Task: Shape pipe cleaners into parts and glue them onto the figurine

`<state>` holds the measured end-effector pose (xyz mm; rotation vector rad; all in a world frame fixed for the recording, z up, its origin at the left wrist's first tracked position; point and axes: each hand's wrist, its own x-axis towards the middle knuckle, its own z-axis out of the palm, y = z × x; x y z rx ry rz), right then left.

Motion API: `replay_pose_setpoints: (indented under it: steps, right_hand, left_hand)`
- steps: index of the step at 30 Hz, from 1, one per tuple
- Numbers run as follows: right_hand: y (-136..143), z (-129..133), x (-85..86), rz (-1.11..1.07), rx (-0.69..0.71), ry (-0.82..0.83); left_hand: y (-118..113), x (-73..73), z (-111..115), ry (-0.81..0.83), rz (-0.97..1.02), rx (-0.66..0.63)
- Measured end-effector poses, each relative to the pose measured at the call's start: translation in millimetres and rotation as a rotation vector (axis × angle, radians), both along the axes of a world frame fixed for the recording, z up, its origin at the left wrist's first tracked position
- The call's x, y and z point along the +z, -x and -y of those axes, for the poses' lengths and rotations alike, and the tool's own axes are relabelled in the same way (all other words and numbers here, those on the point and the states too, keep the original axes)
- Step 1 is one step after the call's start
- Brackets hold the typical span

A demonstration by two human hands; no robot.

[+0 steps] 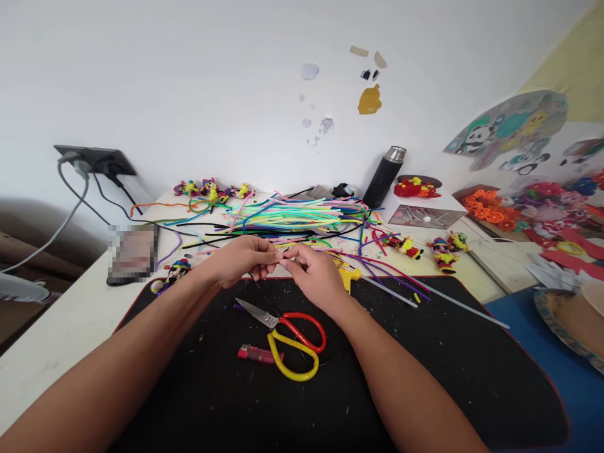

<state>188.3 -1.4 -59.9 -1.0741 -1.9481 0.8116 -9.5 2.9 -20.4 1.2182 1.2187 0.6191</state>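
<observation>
My left hand (243, 259) and my right hand (315, 275) meet fingertip to fingertip above the far edge of a black mat (425, 377). Between the fingertips they pinch a small thin piece (282, 257), too small to identify. Just beyond the hands lies a big pile of coloured pipe cleaners (292, 217). On the mat in front of the hands lie scissors (287, 336) with one red and one yellow handle, and a pink lighter (257, 354) beside them.
A yellow glue gun (348, 274) lies behind my right hand. Small pipe-cleaner figures (443, 248) stand to the right, a black flask (384, 177) at the back, a phone (133, 253) on the left. Cables hang from a wall socket (94, 160).
</observation>
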Motion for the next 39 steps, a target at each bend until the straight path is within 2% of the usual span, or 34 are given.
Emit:
replay_pose_setpoints:
  steps: [4, 7, 11, 16, 22, 27, 34, 39]
  right_hand:
    - [-0.9, -1.1, 1.1, -0.076, 0.049, 0.111]
    - [-2.4, -3.5, 2.6, -0.190, 0.101, 0.236]
    - [-3.4, -6.5, 5.2, -0.313, 0.095, 0.353]
    - [-2.1, -7.2, 7.0, -0.341, 0.088, 0.456]
    - [-2.2, -6.5, 7.9, -0.380, 0.100, 0.484]
    - [-2.0, -6.4, 9.1, -0.443, 0.072, 0.501]
    - [-2.1, -5.8, 8.9, -0.442, 0.071, 0.510]
    - [-2.2, -5.1, 9.0, -0.420, 0.084, 0.489]
  left_hand:
    - [0.4, -3.0, -1.8, -0.017, 0.038, -0.003]
    - [-1.0, -4.0, -2.3, -0.068, 0.069, 0.043]
    - [-2.4, -1.7, -1.7, -0.137, 0.063, 0.076]
    - [-2.2, -1.1, -1.0, -0.174, 0.013, 0.063]
    - [-0.9, -2.6, -0.8, -0.191, 0.025, 0.009]
    - [0.4, 3.4, -1.2, -0.276, 0.035, -0.003]
    - [-0.2, 4.2, 2.6, -0.514, -0.169, -0.030]
    - [-2.3, 3.9, 6.0, -0.609, -0.273, -0.050]
